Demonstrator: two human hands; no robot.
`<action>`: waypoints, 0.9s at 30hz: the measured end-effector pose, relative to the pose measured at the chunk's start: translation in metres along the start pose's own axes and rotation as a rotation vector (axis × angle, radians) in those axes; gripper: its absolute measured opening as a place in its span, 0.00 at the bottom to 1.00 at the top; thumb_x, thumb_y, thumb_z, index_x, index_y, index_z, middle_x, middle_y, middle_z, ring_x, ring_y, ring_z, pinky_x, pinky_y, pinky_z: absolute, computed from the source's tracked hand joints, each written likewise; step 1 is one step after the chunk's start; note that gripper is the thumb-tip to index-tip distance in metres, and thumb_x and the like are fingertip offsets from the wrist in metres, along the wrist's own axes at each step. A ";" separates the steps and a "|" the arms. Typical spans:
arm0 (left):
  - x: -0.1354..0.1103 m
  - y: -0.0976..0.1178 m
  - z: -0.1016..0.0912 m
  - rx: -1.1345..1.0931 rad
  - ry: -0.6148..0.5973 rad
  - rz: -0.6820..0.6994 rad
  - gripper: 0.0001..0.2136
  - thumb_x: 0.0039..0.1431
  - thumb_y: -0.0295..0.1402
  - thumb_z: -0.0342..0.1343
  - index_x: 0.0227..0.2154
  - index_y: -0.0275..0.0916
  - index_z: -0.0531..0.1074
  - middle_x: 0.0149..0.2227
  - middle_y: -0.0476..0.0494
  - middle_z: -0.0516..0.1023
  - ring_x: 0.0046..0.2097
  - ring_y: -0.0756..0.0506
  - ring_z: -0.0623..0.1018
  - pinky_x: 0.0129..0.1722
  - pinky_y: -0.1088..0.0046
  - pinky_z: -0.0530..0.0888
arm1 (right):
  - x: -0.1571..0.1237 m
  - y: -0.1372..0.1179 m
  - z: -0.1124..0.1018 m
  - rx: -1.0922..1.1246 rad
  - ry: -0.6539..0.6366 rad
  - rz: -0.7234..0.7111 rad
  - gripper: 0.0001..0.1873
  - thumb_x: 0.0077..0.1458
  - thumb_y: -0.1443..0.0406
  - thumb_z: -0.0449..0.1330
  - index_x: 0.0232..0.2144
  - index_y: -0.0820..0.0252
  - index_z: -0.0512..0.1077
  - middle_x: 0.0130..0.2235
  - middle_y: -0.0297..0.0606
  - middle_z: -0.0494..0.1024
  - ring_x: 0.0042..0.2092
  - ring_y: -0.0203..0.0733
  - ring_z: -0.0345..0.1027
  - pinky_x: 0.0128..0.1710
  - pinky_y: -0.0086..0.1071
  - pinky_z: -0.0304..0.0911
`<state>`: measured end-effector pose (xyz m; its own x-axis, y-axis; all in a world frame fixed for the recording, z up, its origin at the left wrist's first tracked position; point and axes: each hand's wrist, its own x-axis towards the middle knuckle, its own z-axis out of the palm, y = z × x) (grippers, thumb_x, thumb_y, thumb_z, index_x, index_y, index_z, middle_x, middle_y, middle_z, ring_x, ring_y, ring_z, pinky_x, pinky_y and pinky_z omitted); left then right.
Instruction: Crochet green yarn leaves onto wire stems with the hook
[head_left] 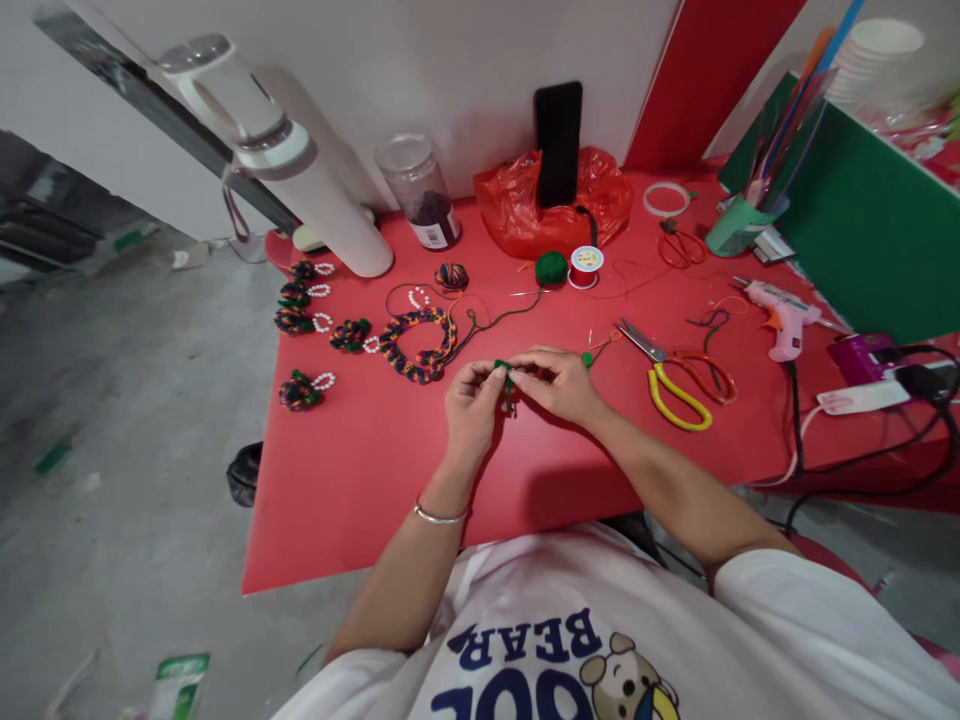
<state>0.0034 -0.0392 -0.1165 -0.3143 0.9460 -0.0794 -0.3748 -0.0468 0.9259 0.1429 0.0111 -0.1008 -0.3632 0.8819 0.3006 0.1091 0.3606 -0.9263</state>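
My left hand (475, 400) and my right hand (555, 383) meet over the red table, both pinching a small piece of green yarn work (509, 378). Short green ends dangle below the fingertips. Just beyond my left hand lies a multicoloured crocheted strip (414, 346) curled into a ring. A dark green strand runs from there toward a green yarn ball (551, 269). Near my right hand sit a small green piece with orange thread (588, 359) and yellow-and-red-handled scissors (667, 375). Whether a hook or needle is between my fingers cannot be made out.
Several crocheted pieces with white bead loops (300, 390) lie at the left. Behind stand a bottle (330, 210), a jar (424, 195), a red bag (510, 205) and a phone (559, 145). At right are a pink glue gun (786, 320), cables and a brush cup (739, 228).
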 end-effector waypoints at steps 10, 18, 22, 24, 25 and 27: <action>0.002 -0.002 -0.006 0.112 0.004 0.072 0.11 0.52 0.38 0.71 0.36 0.40 0.81 0.37 0.47 0.80 0.35 0.51 0.79 0.33 0.78 0.79 | 0.002 0.001 -0.002 0.035 -0.099 0.110 0.13 0.61 0.57 0.62 0.34 0.59 0.82 0.34 0.37 0.83 0.34 0.38 0.73 0.36 0.31 0.66; 0.008 0.007 -0.006 -0.169 -0.057 -0.105 0.20 0.44 0.39 0.76 0.39 0.42 0.78 0.28 0.52 0.76 0.23 0.54 0.73 0.20 0.80 0.72 | 0.000 -0.009 -0.007 0.038 -0.063 0.060 0.14 0.63 0.59 0.59 0.30 0.59 0.78 0.28 0.35 0.78 0.31 0.37 0.70 0.34 0.32 0.64; 0.008 0.008 -0.005 -0.133 -0.043 -0.100 0.21 0.42 0.38 0.77 0.37 0.40 0.76 0.28 0.52 0.78 0.23 0.54 0.74 0.20 0.82 0.71 | -0.001 -0.008 -0.005 -0.016 -0.005 0.005 0.10 0.58 0.58 0.65 0.37 0.58 0.79 0.34 0.36 0.79 0.31 0.36 0.70 0.32 0.31 0.64; 0.007 0.006 -0.004 -0.105 -0.041 -0.091 0.20 0.43 0.38 0.76 0.34 0.39 0.73 0.26 0.53 0.77 0.20 0.55 0.72 0.18 0.82 0.70 | -0.003 -0.006 -0.003 -0.086 0.008 -0.052 0.13 0.54 0.56 0.69 0.39 0.57 0.79 0.36 0.37 0.79 0.31 0.35 0.69 0.31 0.30 0.66; 0.007 0.005 -0.004 -0.094 -0.040 -0.087 0.19 0.43 0.37 0.76 0.33 0.39 0.73 0.25 0.53 0.77 0.19 0.55 0.71 0.18 0.81 0.70 | -0.004 -0.004 -0.002 -0.132 0.018 -0.085 0.13 0.54 0.56 0.69 0.39 0.57 0.79 0.36 0.37 0.78 0.31 0.36 0.70 0.32 0.31 0.67; 0.006 0.003 -0.004 -0.068 -0.038 -0.075 0.17 0.46 0.37 0.74 0.33 0.39 0.73 0.24 0.54 0.76 0.18 0.54 0.71 0.17 0.79 0.71 | -0.005 -0.001 -0.002 -0.225 0.050 -0.147 0.10 0.58 0.58 0.66 0.40 0.55 0.79 0.37 0.38 0.79 0.35 0.38 0.72 0.37 0.32 0.69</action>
<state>-0.0035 -0.0354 -0.1153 -0.2506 0.9590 -0.1321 -0.4543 0.0040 0.8909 0.1461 0.0068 -0.1009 -0.3451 0.8269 0.4441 0.2630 0.5394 -0.7999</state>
